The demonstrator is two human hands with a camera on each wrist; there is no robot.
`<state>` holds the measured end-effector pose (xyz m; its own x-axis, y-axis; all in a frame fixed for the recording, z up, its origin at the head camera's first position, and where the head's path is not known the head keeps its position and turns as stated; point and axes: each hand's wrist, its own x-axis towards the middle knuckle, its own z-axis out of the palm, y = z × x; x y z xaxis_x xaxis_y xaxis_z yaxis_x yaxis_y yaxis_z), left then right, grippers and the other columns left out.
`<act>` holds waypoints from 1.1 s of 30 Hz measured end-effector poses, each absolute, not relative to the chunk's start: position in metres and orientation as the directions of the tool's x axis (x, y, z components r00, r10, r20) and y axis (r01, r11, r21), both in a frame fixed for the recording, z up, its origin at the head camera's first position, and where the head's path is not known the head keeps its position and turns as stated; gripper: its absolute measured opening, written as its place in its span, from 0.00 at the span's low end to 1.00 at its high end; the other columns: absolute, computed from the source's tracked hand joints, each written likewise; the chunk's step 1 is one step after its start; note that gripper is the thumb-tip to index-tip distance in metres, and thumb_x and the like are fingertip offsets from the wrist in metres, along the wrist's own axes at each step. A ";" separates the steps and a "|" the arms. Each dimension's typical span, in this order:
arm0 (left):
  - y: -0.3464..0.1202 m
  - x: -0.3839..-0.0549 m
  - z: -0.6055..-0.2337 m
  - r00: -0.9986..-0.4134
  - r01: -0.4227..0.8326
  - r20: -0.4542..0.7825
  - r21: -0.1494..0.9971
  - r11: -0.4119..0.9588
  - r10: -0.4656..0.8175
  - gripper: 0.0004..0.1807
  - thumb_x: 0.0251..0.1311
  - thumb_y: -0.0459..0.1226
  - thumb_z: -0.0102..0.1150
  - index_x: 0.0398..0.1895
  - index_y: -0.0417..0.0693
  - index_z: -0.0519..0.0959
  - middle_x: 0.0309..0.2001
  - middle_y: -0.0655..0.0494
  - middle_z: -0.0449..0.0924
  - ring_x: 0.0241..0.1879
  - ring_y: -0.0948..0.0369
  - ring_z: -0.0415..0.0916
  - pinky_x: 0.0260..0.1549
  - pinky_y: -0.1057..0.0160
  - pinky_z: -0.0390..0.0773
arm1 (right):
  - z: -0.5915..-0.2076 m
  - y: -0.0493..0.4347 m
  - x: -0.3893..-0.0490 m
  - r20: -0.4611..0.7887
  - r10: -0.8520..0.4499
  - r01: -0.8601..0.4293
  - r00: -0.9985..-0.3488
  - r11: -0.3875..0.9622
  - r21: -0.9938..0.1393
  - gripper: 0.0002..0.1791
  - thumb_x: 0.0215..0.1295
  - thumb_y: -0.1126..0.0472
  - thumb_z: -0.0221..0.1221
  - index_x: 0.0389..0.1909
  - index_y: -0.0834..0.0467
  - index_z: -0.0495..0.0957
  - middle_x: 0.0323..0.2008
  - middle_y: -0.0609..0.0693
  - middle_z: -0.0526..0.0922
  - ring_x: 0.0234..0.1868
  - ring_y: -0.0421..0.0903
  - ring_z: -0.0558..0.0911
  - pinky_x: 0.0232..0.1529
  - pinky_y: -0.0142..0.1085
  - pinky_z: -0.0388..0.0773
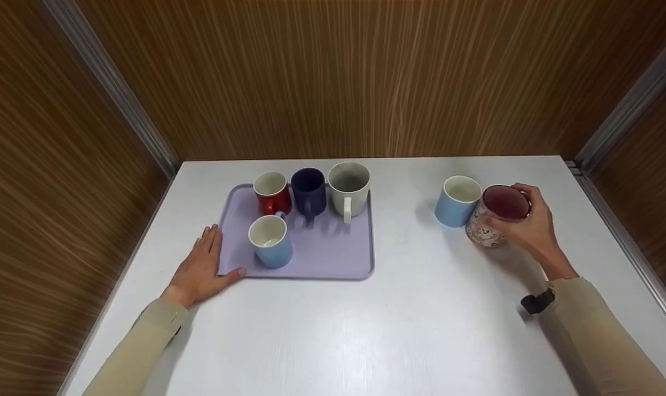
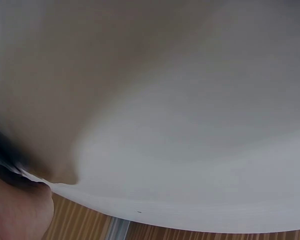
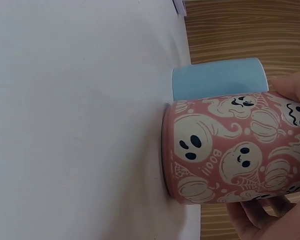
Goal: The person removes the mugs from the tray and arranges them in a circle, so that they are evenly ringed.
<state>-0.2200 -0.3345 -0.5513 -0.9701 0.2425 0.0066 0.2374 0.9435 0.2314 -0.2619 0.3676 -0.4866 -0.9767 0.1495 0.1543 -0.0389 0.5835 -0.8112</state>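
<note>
My right hand (image 1: 533, 228) grips a pink mug (image 3: 220, 155) patterned with ghosts and pumpkins, dark red inside, at the right of the table. Thumb and fingers wrap its sides. Close against that mug stands a light-blue mug (image 1: 452, 210), with no handle visible. Flat at the front left corner of a lilac tray (image 1: 327, 258) lies my left hand (image 1: 199, 272), fingers straight along the side edge and thumb at the front edge. The left wrist view shows mostly table and part of the hand.
On the tray, a red mug (image 1: 274, 201), a navy mug (image 1: 314, 202) and a larger white mug (image 1: 356, 202) form a back row. A second light-blue mug (image 1: 276, 253) stands in front at left. Wooden panels (image 1: 365, 82) enclose the white table (image 1: 333, 341).
</note>
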 end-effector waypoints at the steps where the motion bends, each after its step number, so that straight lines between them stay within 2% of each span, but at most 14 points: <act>1: -0.334 -0.220 -0.551 -0.970 0.238 0.007 0.231 0.943 0.243 0.67 0.66 0.74 0.52 0.86 0.31 0.43 0.87 0.36 0.39 0.87 0.40 0.35 0.84 0.41 0.45 | -0.486 0.368 -0.261 0.157 0.142 -0.045 -0.977 0.585 -0.810 0.55 0.60 0.52 0.78 0.81 0.59 0.55 0.75 0.63 0.67 0.75 0.63 0.66 0.73 0.66 0.70; 7: -0.335 -0.219 -0.552 -0.971 0.235 0.004 0.239 0.942 0.241 0.67 0.66 0.74 0.53 0.86 0.32 0.43 0.87 0.36 0.39 0.87 0.40 0.35 0.84 0.41 0.45 | -0.476 0.366 -0.256 0.174 0.136 -0.038 -0.975 0.674 -0.737 0.59 0.59 0.44 0.77 0.81 0.61 0.54 0.73 0.68 0.62 0.72 0.68 0.65 0.71 0.71 0.69; 10: -0.335 -0.219 -0.551 -0.970 0.237 0.004 0.240 0.941 0.244 0.67 0.66 0.74 0.52 0.86 0.31 0.43 0.87 0.35 0.38 0.87 0.40 0.34 0.84 0.41 0.45 | -0.466 0.360 -0.254 0.228 0.187 -0.020 -0.955 0.730 -0.684 0.60 0.58 0.38 0.76 0.80 0.61 0.55 0.71 0.69 0.61 0.70 0.68 0.65 0.69 0.71 0.71; 14: -0.334 -0.220 -0.550 -0.971 0.232 -0.004 0.238 0.943 0.240 0.67 0.66 0.75 0.51 0.86 0.32 0.42 0.87 0.37 0.37 0.87 0.41 0.33 0.85 0.42 0.44 | -0.450 0.347 -0.254 0.330 0.214 -0.058 -0.919 0.756 -0.653 0.58 0.56 0.38 0.77 0.78 0.62 0.60 0.71 0.67 0.63 0.70 0.66 0.66 0.67 0.70 0.72; 22: -0.334 -0.222 -0.549 -0.970 0.238 0.012 0.242 0.941 0.242 0.67 0.66 0.74 0.53 0.86 0.31 0.42 0.87 0.36 0.38 0.87 0.40 0.34 0.84 0.41 0.45 | -0.430 0.312 -0.260 0.352 0.140 -0.163 -0.925 0.692 -0.703 0.50 0.61 0.42 0.75 0.75 0.63 0.64 0.69 0.66 0.69 0.68 0.65 0.72 0.67 0.65 0.74; 26: -0.334 -0.222 -0.549 -0.971 0.231 -0.005 0.245 0.942 0.239 0.67 0.66 0.75 0.51 0.86 0.33 0.41 0.87 0.36 0.37 0.87 0.40 0.33 0.84 0.41 0.44 | -0.427 0.292 -0.264 0.342 0.100 -0.190 -0.934 0.673 -0.715 0.51 0.60 0.40 0.76 0.75 0.62 0.65 0.69 0.65 0.71 0.66 0.64 0.75 0.66 0.61 0.73; 33: -0.333 -0.220 -0.549 -0.972 0.226 -0.012 0.242 0.944 0.235 0.67 0.65 0.76 0.50 0.86 0.33 0.42 0.87 0.37 0.37 0.87 0.40 0.34 0.84 0.41 0.44 | -0.422 0.259 -0.270 0.319 0.016 -0.239 -0.948 0.626 -0.742 0.51 0.57 0.36 0.77 0.74 0.58 0.68 0.69 0.59 0.75 0.70 0.62 0.74 0.72 0.63 0.71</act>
<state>-0.2196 -0.3334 -0.5488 -0.9718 0.2355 -0.0123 0.2256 0.9437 0.2419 -0.2700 0.2586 -0.4220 -0.9477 0.0161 0.3188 -0.2390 0.6263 -0.7421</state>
